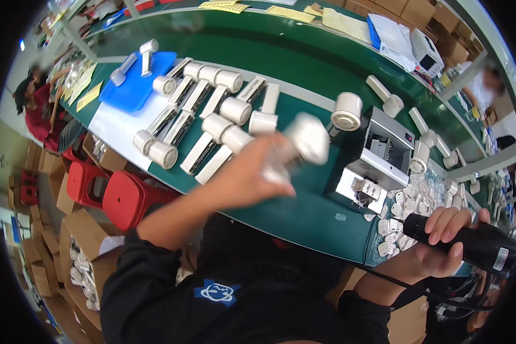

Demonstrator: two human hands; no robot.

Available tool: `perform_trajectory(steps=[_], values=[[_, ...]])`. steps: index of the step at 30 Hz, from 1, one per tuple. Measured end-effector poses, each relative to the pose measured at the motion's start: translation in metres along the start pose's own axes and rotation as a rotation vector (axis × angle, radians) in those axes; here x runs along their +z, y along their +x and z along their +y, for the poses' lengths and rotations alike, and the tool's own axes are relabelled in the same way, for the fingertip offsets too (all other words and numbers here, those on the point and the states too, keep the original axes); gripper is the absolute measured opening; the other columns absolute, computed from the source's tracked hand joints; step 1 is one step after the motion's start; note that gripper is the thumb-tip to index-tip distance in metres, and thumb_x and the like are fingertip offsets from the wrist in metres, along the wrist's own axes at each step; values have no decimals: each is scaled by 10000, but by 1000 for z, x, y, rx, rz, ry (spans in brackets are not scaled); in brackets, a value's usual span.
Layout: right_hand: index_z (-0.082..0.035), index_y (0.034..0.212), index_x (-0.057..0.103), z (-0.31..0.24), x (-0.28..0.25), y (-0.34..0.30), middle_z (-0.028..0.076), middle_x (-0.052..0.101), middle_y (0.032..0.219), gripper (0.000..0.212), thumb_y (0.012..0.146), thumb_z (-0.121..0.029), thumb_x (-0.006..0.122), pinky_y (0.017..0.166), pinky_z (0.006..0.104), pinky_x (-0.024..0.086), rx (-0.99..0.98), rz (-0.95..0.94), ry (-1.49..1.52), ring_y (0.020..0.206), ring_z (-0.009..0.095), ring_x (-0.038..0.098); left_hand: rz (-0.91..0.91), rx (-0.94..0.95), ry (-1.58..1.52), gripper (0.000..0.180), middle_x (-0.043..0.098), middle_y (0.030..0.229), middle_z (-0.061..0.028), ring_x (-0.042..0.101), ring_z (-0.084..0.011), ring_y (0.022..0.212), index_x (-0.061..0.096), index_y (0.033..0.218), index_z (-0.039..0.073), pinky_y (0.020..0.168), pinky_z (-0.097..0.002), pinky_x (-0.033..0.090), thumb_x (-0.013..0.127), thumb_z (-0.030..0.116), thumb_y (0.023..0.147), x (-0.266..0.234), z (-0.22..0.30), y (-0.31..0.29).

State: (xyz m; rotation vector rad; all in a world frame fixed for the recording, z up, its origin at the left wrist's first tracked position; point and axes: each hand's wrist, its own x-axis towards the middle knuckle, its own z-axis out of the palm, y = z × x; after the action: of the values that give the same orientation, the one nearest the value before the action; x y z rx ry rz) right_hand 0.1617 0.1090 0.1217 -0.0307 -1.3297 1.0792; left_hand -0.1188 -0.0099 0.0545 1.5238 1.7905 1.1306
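Observation:
My left hand (252, 169) is closed around a white device with a round head (308, 139), lifted over the green bench and blurred by motion. In my right hand (441, 241) is a black electric screwdriver (481, 243), its tip pointing left over a pile of small white plastic parts (404, 209). A silver and black screw feeder (375, 163) stands between the two hands. To the left of my left hand, several similar white devices (218, 129) lie in rows. One more such device (347, 112) stands beside the feeder, round head up.
A blue tray (129, 97) with two white devices sits on the bench's far left. More devices (421, 143) lie right of the feeder. Red stools (129, 198) and cardboard boxes (83, 235) are at the left. People sit at far left (43, 112) and far right (487, 86).

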Motion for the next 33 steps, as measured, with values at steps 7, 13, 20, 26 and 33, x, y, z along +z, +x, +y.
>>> perform_trajectory(steps=[7, 13, 20, 26, 33], values=[[-48, 1242, 281, 6, -24, 6, 53, 490, 618, 672, 710, -113, 688, 461, 294, 444, 109, -55, -88, 484, 163, 494, 195, -223, 71, 505, 592, 815, -73, 555, -155, 678, 522, 1033, 21, 567, -323, 469, 703, 383, 731, -101, -74, 212], [-50, 1218, 298, 2, -45, 6, 74, 516, 627, 643, 705, -71, 686, 494, 330, 466, 186, 22, -161, 493, 190, 521, 230, -558, 422, 518, 631, 825, -131, 621, -240, 736, 619, 912, 24, 609, -373, 506, 664, 493, 696, -107, -147, 371], [-40, 1165, 337, 1, -46, 9, 98, 547, 622, 604, 688, -61, 707, 522, 332, 472, 200, 118, -256, 517, 205, 537, 434, -412, 816, 491, 582, 1115, -151, 507, -336, 1080, 615, 1038, 70, 886, -415, 429, 628, 445, 722, -101, -218, 451], [-35, 1195, 328, -6, -52, 0, 98, 541, 626, 644, 679, -31, 712, 517, 325, 457, 181, 23, -183, 534, 215, 535, 457, -116, 1081, 457, 464, 1222, -182, 451, -377, 1107, 463, 1169, 46, 913, -449, 408, 569, 251, 774, -49, -181, 463], [8, 1125, 430, -6, -33, -2, 118, 559, 633, 593, 613, 5, 729, 520, 258, 431, 283, 138, -203, 550, 179, 547, -323, 640, 754, 562, 490, 1224, -155, 469, -315, 1131, 468, 1198, 94, 971, -394, 366, 705, 205, 700, 114, -63, 408]])
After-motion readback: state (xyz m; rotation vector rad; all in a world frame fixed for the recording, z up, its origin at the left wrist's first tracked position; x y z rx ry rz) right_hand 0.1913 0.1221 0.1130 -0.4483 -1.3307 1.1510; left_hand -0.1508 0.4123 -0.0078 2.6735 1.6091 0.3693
